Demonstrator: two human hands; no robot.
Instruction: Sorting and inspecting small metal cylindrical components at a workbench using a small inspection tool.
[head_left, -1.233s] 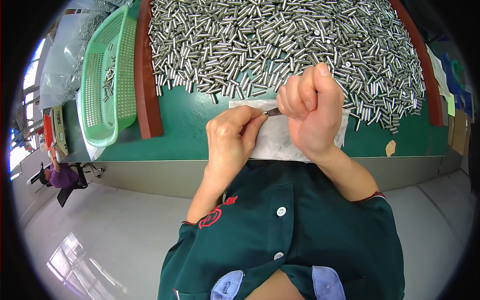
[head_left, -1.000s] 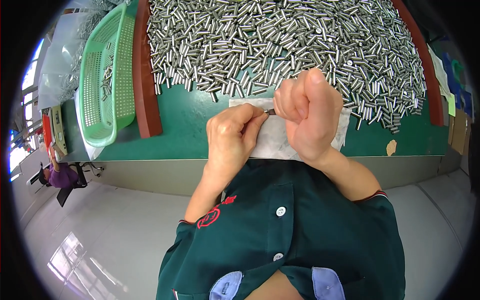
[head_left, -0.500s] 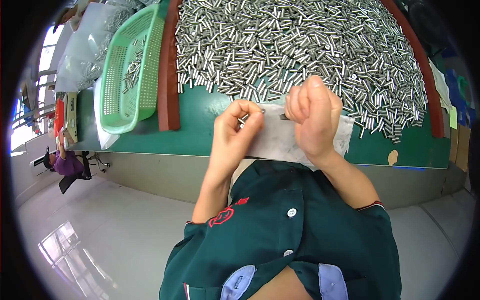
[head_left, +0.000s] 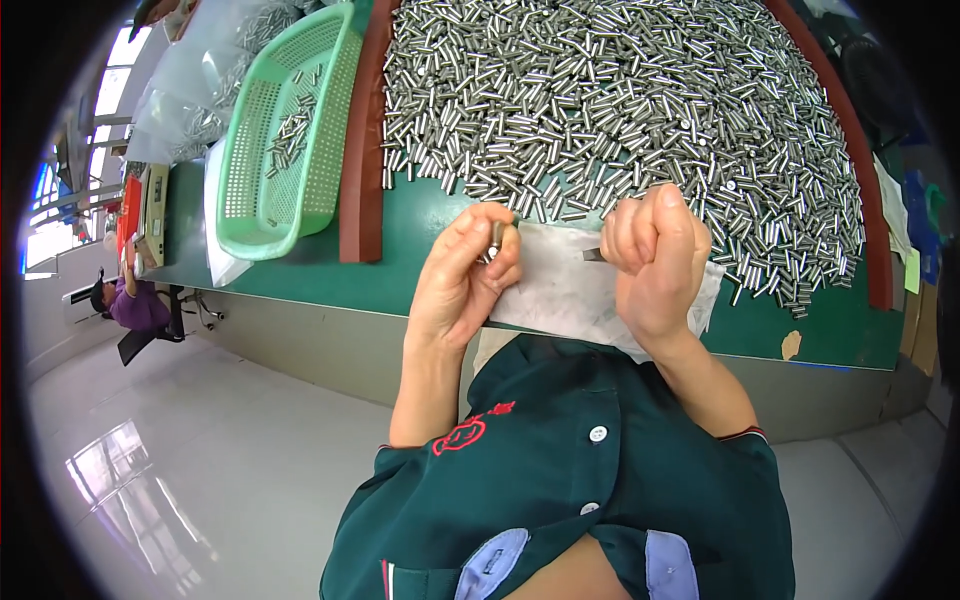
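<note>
Steel pin point(head_left: 495, 238), small and cylindrical, pinched upright between the thumb and fingertips of the left hand point(head_left: 462, 285); fingers narrow, closed on the pin. Right hand point(head_left: 650, 265): curled into a fist around a thin dark tool point(head_left: 592, 255), whose tip juts out toward the left hand, apart from the pin. White cloth point(head_left: 570, 290): spread under and between both hands, on the green table point(head_left: 420, 215). Heap of like metal pins point(head_left: 620, 110): just beyond the fingertips, its near edge reaching the cloth. Brown wooden bar point(head_left: 362, 150): borders the heap, out past the left hand's knuckles. Green plastic basket point(head_left: 285, 140): farther out on that side, a few pins inside. Another person point(head_left: 130, 300), in purple, sits well apart at the far left.
</note>
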